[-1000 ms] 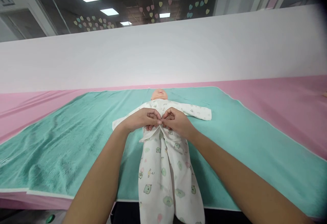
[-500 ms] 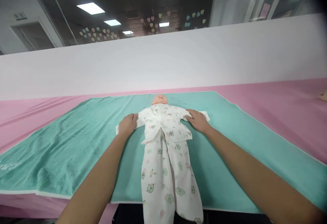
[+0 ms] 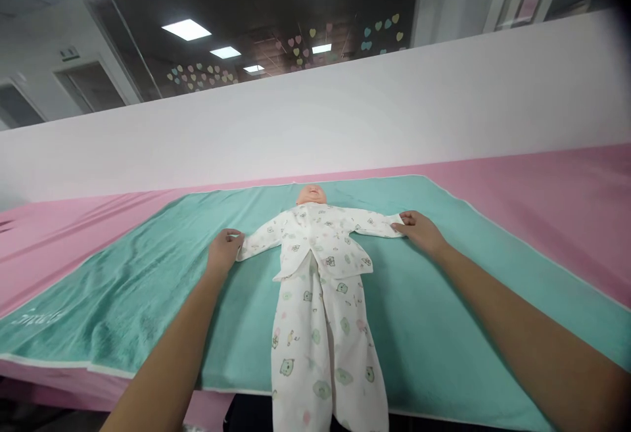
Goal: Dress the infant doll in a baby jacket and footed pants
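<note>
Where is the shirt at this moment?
In the head view, the shirt is at centre, on the doll, above the trousers and between the left hand and the right hand.

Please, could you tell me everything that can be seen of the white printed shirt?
The shirt is white, thin-looking fabric with small animal and greenish prints. It lies front up on the doll, over a turquoise towel, long sleeves spread sideways; its lower front parts in an inverted V over matching trousers. The left hand and right hand pinch one cuff each.

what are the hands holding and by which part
The white patterned top, by one cuff in the left hand and the other cuff in the right hand.
</note>
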A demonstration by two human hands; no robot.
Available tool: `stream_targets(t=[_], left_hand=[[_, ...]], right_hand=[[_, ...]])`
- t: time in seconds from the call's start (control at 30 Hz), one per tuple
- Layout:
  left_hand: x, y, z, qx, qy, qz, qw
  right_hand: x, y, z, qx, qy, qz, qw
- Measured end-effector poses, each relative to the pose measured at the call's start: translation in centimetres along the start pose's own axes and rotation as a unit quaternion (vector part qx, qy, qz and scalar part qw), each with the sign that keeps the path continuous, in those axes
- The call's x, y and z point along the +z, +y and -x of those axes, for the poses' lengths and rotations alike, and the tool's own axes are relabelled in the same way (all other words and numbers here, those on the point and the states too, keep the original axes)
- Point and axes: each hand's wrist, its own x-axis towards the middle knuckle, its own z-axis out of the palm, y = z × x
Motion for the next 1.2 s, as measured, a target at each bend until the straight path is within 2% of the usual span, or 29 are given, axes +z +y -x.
stream_targets(t=[0.07,0.13,0.2,0.27,0.33,0.4,0.5,0.6,0.7,0.77,0.93,1.13,1.2], left_hand=[[0.0,0.2,0.1,-0.012,0.042,0.128,0.991],[-0.3,0.1,0.0,-0.016,0.076,0.205,0.976],[-0.7,-0.2,-0.3,-0.018,0.074,0.164,0.984],[-0.9,-0.5,-0.5,-0.034,0.041,0.003,0.999],[-0.8,-0.8,-0.7,-0.054,0.003,-0.169,0.984],[-0.6,-0.8,-0.7,-0.054,-0.032,-0.245,0.967],[-0.4,-0.7,-0.6,-0.018,-0.065,-0.231,0.971],[-0.6,-0.6,-0.5,-0.030,-0.051,-0.256,0.965],[-0.7,-1.0,-0.7,-0.057,-0.047,-0.291,0.954],[-0.7,-1.3,-0.9,-0.050,-0.057,-0.279,0.957],[-0.7,-1.6,-1.3,-0.025,-0.058,-0.214,0.975],[-0.6,-1.2,-0.8,-0.065,-0.030,-0.288,0.955],[-0.5,-1.1,-0.7,-0.052,-0.040,-0.269,0.961]], right_hand=[[0.2,-0.8,0.4,0.000,-0.015,-0.089,0.996],[0.1,-1.3,0.7,-0.004,-0.015,-0.164,0.986],[-0.2,-1.2,0.6,-0.005,0.009,-0.210,0.978],[-0.6,-0.6,0.2,0.010,0.058,-0.213,0.975],[-0.9,0.2,-0.2,0.034,0.102,-0.166,0.980],[-0.8,0.9,-0.6,0.046,0.104,-0.092,0.989],[-0.3,1.3,-0.7,0.030,0.062,0.008,0.998],[0.1,1.3,-0.6,0.001,0.054,0.076,0.996],[-0.1,1.3,-0.6,-0.013,0.096,0.092,0.991],[-0.3,1.4,-0.6,-0.006,0.118,0.106,0.987],[-0.7,1.1,-0.4,0.006,0.042,0.176,0.983],[-0.8,0.6,0.0,-0.005,0.071,0.242,0.968],[-0.6,0.5,0.2,-0.008,0.068,0.263,0.962]])
